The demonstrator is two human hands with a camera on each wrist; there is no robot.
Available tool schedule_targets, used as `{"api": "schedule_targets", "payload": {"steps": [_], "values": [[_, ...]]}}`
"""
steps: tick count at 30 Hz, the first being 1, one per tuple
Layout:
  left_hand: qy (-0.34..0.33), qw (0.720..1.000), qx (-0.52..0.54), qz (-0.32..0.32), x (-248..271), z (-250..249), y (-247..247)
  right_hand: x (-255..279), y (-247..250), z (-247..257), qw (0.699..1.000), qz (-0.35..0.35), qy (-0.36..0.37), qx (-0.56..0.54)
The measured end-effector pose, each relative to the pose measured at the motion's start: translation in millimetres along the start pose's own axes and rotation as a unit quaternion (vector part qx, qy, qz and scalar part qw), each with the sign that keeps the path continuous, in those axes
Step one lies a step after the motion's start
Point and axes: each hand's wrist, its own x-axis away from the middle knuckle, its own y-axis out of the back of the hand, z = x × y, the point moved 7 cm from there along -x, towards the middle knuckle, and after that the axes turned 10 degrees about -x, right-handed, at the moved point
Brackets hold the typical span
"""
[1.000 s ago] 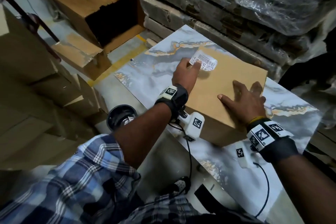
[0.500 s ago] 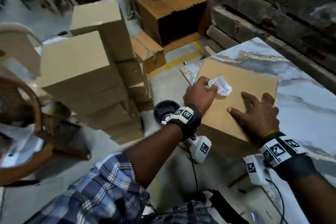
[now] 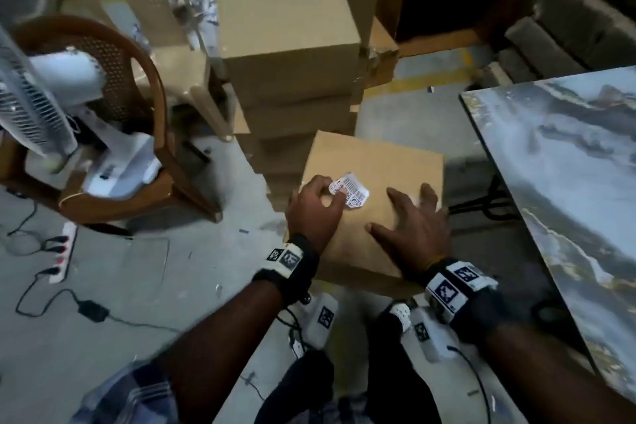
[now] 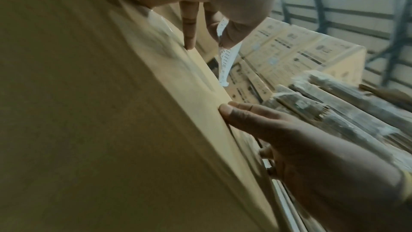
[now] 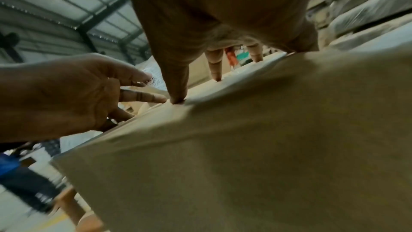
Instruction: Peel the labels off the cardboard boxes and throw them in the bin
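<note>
A plain cardboard box [image 3: 375, 217] is over the floor, left of the table and in front of a stack of boxes. Its white barcode label [image 3: 352, 190] is crumpled and partly lifted. My left hand [image 3: 335, 192] pinches the label's near end between thumb and forefinger, and the left wrist view shows the label [image 4: 225, 59] hanging from that pinch. My right hand [image 3: 402, 213] lies spread on the box top, and its fingertips [image 5: 178, 99] press into the cardboard. What bears the box from below is hidden. No bin is in view.
A stack of cardboard boxes [image 3: 289, 45] stands just beyond the held box. The marble-patterned table [image 3: 568, 182] fills the right side. On the left, a brown chair [image 3: 165, 155] holds a white fan [image 3: 51, 96], behind it stands a beige plastic chair [image 3: 155, 10], and a power strip [image 3: 62, 251] with cables lies on the floor.
The box has come off the marble table and moved left, with both hands still on it. My view swung left, and the black bin seen earlier has dropped out of sight.
</note>
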Motion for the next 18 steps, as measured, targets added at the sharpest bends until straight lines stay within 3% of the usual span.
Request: {"api": "schedule_targets", "payload": {"steps": [4,8,13,18], "values": [[0.052,0.998,0.001,-0.018,-4,89,9,-24,-95,19,0.996,0.091,0.01,0.004],[0.122,0.992,-0.001,-0.019,-21,187,-11,-58,-196,19,0.989,0.145,0.028,0.019],[0.183,0.983,0.011,-0.023,-62,315,-68,-129,-342,-10,0.979,0.2,0.033,0.029],[0.217,0.975,0.021,-0.036,-100,418,-127,-194,-456,-40,0.973,0.222,0.054,0.044]]}}
